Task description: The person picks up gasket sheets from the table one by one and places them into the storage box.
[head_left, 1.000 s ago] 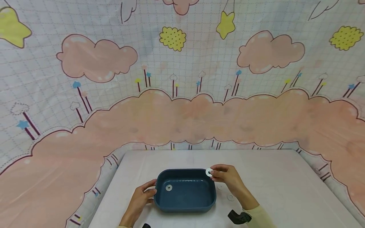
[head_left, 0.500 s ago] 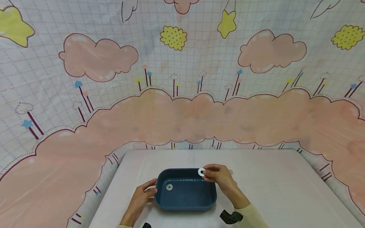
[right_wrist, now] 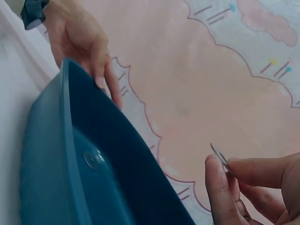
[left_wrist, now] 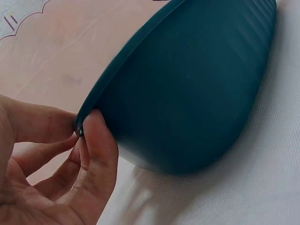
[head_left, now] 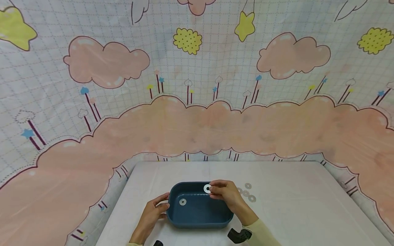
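Note:
My left hand (head_left: 148, 216) grips the left end of a dark blue plastic basin (head_left: 200, 224). In the left wrist view, its thumb and fingers pinch the basin's rim (left_wrist: 110, 70). My right hand (head_left: 227, 195) pinches a flat metal washer (head_left: 205, 188) between thumb and fingertips, over the back right part of the basin. The right wrist view shows this held washer (right_wrist: 217, 153) nearly edge-on, above rim level. Another washer (head_left: 185, 203) lies flat on the basin floor toward the left.
Several loose washers (head_left: 252, 198) lie on the white tabletop (head_left: 292, 205) to the right of the basin, behind my right forearm. A cloth printed with clouds (head_left: 200, 130) hangs behind the table. A black device (head_left: 239, 235) sits at my right wrist.
My right hand has moved left with the washer, from the basin's back right corner to farther over the basin, uncovering several washers on the table. The left hand stays on the rim.

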Action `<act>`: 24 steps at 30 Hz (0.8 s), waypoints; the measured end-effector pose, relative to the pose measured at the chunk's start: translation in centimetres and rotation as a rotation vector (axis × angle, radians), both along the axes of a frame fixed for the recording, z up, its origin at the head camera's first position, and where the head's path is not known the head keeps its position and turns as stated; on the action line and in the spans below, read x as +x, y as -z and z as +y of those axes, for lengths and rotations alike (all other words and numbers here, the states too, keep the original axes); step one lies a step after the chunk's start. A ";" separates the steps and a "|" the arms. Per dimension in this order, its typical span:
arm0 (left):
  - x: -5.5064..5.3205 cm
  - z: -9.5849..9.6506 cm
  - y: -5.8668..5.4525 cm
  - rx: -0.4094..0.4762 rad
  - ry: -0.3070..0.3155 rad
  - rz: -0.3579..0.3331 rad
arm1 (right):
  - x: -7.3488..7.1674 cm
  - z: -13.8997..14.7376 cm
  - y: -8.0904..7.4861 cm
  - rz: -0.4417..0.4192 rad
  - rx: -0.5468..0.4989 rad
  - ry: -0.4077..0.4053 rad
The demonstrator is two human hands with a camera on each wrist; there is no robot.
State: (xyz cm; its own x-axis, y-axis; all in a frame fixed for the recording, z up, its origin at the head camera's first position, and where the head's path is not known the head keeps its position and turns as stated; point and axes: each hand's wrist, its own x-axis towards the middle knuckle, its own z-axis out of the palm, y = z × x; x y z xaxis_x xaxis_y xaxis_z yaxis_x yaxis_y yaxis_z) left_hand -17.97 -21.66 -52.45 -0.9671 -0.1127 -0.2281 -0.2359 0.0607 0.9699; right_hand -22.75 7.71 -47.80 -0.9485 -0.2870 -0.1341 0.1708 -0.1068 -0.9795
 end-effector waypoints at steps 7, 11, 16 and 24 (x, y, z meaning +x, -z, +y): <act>0.0 0.0 0.0 -0.007 0.001 -0.001 | 0.1 -1.3 0.4 -0.015 -0.032 -0.030; 0.0 0.0 0.1 -0.013 0.001 -0.001 | 0.0 -1.9 0.7 -0.014 -0.048 -0.051; -0.1 0.0 0.1 -0.016 0.000 -0.002 | -0.1 -2.7 1.1 -0.012 -0.037 -0.069; 0.0 0.1 0.0 -0.010 -0.004 -0.005 | -0.5 -3.9 1.8 -0.019 -0.008 -0.080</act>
State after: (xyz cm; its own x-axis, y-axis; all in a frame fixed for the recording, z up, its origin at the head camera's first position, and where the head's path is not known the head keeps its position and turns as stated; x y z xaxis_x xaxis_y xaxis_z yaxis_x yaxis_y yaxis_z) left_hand -18.00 -21.53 -52.40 -0.9655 -0.1193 -0.2315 -0.2408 0.0697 0.9681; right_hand -23.22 3.78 -49.59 -0.9197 -0.3631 -0.1492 0.1976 -0.0999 -0.9752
